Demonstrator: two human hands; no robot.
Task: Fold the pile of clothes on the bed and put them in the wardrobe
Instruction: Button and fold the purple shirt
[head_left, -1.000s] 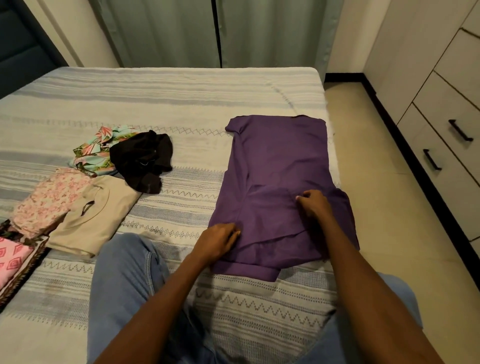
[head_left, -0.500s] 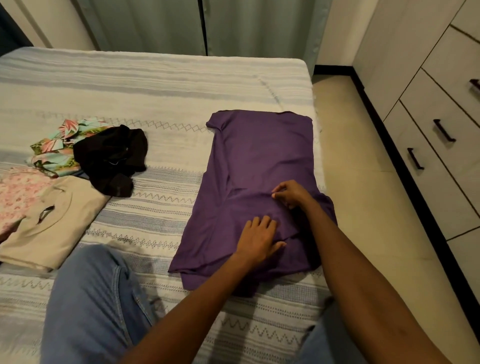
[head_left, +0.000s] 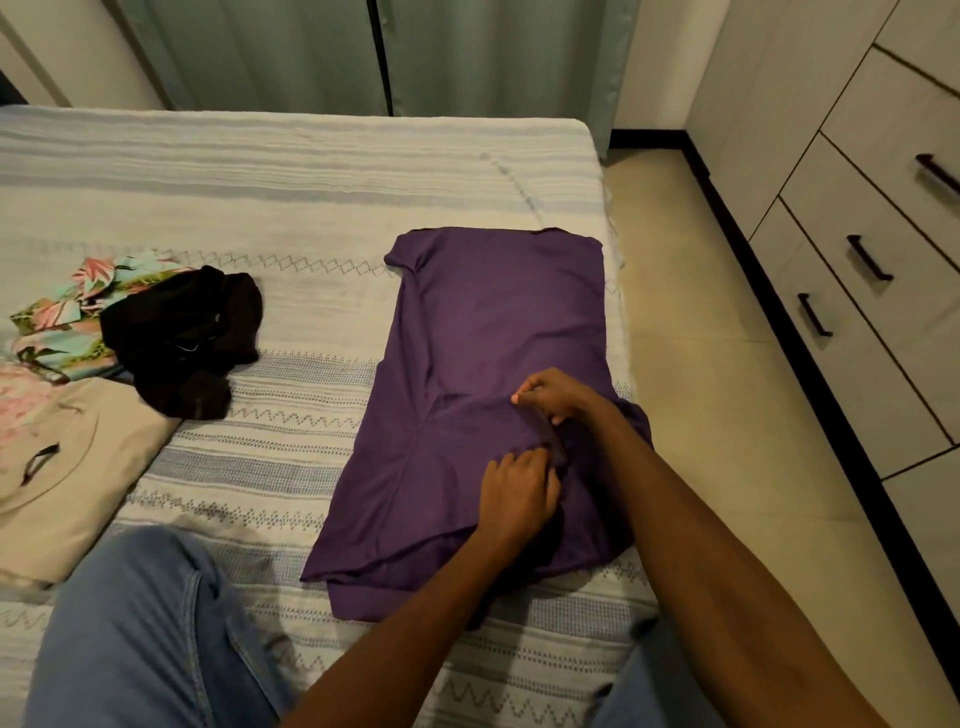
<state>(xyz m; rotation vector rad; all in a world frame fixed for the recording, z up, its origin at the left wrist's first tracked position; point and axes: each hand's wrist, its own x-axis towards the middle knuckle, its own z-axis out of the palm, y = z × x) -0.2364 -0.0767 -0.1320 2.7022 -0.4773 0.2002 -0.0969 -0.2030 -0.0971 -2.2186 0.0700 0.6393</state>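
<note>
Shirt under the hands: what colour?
Plain purple shirt, no print; only the head view shows it, flat on the bed.

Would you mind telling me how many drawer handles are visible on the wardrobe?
3: a top handle cut by the frame's right edge, a middle handle below it, and a lowest handle nearest the floor. More may lie out of frame.

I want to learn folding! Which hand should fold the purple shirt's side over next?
Probably the right hand: it already pinches the purple shirt near its right edge, while the left hand sits mid-shirt.
</note>
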